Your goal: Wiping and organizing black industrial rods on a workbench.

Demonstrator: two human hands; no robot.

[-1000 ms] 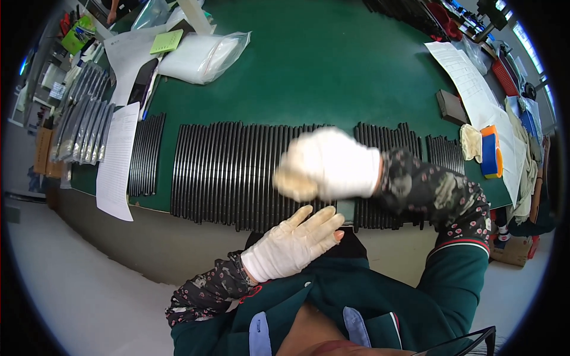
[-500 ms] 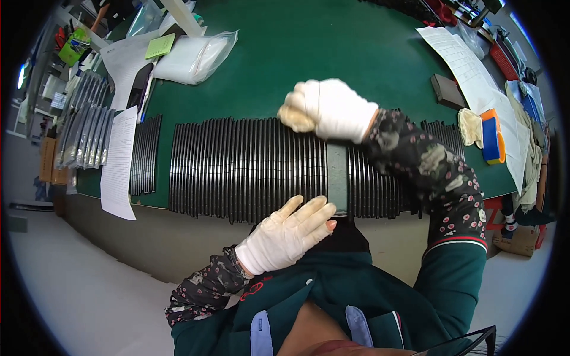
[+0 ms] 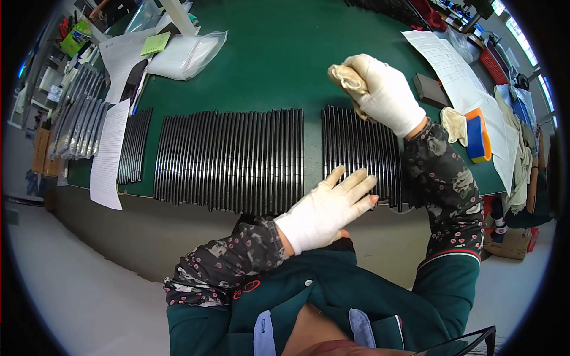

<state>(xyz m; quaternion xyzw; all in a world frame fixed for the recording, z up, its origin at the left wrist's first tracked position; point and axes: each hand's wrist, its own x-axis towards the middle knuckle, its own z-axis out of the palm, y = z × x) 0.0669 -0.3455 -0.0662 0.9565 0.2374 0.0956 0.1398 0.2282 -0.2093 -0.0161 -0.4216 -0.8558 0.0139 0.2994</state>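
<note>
Slim black rods lie side by side in a wide left group (image 3: 228,160) and a narrower right group (image 3: 362,145), with a strip of bare table between them. My left hand (image 3: 323,210), in a white glove with bare fingertips partly showing, rests with fingers spread over the near ends of the right group. My right hand (image 3: 386,92), also gloved in white, is closed round a wadded cream cloth (image 3: 347,78) at the far ends of that group. Whether the cloth touches the rods I cannot tell.
Left on the green table (image 3: 273,53) are a paper sheet (image 3: 108,160), another row of rods (image 3: 135,145), a phone (image 3: 134,81) and plastic bags (image 3: 187,56). Rightward sit a dark block (image 3: 430,90), a cream cloth piece (image 3: 454,126), a blue-and-orange object (image 3: 478,136) and papers (image 3: 445,59).
My left hand has moved right, from the left group's near ends onto the right group. My right hand has moved right and away from me with the cloth. The whole view has shifted slightly.
</note>
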